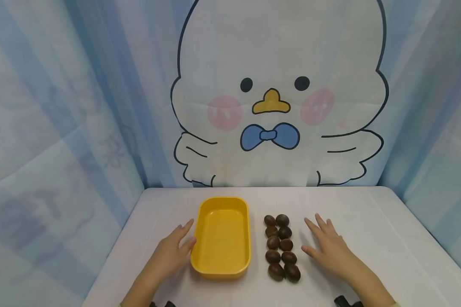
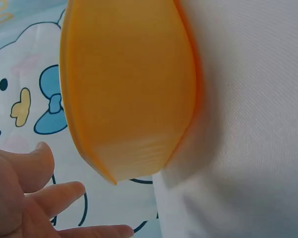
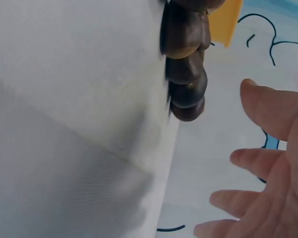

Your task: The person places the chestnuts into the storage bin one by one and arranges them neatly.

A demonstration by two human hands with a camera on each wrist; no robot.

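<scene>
A yellow rectangular tray (image 1: 220,234) with rounded corners stands on the table, its inside bare. My left hand (image 1: 173,249) is at the tray's left side, fingers extended near the rim; the left wrist view shows the tray's outer wall (image 2: 129,89) beside the spread fingers. To the right of the tray, brown chestnuts (image 1: 273,242) lie in two columns of several each. Just right of them hovers my right hand (image 1: 330,249), fingers spread and holding nothing. In the right wrist view the chestnuts (image 3: 188,69) line up beyond the thumb.
The white table (image 1: 369,221) reaches back to a curtain (image 1: 272,51) printed with a cartoon bird. Blue and white curtains (image 1: 53,128) also hang at both sides. Small black objects (image 1: 347,302) show at the bottom edge near each wrist.
</scene>
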